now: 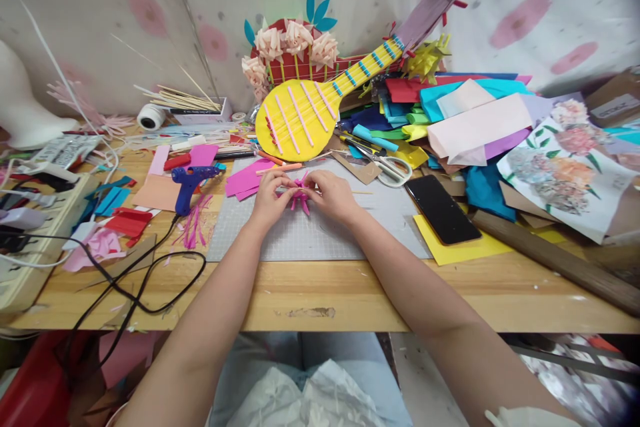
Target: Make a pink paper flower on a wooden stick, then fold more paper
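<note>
Over the grey cutting mat (320, 243), my left hand (273, 195) and my right hand (331, 196) meet with fingers pinched together. Between them is a small magenta paper flower (301, 203) with narrow, pointed strips spreading out. My left fingertips grip its left side and my right fingertips its right side. A thin wooden stick (364, 193) pokes out beyond my right hand; whether it joins the flower is hidden by the fingers. Magenta paper pieces (246, 180) lie on the mat beside my left hand. Scissors (393, 168) rest behind my right hand.
A blue glue gun (189, 185) with a looping black cord (137, 300) stands on the left, near a power strip (55, 233). At the back leans a yellow paper lute (295, 117). A phone (443, 209) and heaped coloured paper (480, 120) occupy the right.
</note>
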Demonstrator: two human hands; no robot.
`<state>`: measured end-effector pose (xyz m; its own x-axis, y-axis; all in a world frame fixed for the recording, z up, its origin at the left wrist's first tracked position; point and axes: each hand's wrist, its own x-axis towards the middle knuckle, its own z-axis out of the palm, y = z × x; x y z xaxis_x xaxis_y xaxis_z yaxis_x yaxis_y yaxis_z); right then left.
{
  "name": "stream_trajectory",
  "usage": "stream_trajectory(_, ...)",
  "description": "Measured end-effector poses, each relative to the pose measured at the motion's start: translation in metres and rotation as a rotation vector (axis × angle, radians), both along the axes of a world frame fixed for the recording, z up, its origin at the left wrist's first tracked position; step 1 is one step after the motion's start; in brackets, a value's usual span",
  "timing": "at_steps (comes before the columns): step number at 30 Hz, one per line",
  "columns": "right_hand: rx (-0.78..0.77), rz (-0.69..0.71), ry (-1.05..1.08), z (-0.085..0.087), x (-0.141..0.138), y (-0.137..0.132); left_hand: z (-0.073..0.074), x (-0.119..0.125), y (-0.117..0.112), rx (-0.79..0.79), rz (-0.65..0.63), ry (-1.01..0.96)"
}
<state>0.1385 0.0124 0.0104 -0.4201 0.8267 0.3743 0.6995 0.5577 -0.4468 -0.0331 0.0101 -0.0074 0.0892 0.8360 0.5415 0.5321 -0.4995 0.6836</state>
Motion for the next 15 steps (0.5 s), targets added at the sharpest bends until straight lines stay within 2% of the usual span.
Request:
stream_trajectory(8, 0.026, 0.034, 0.008, 0.0009, -0.0012, -0.0021, -0.0061, -0.0018, 0.0018, -0.007, 0.044, 0.083)
stream_trajectory(15, 0.006, 0.021, -0.008, 0.0020, -0.0033, -0.0034, -0.0103, -0.0017, 0.0042, -0.024, 0.056, 0.070)
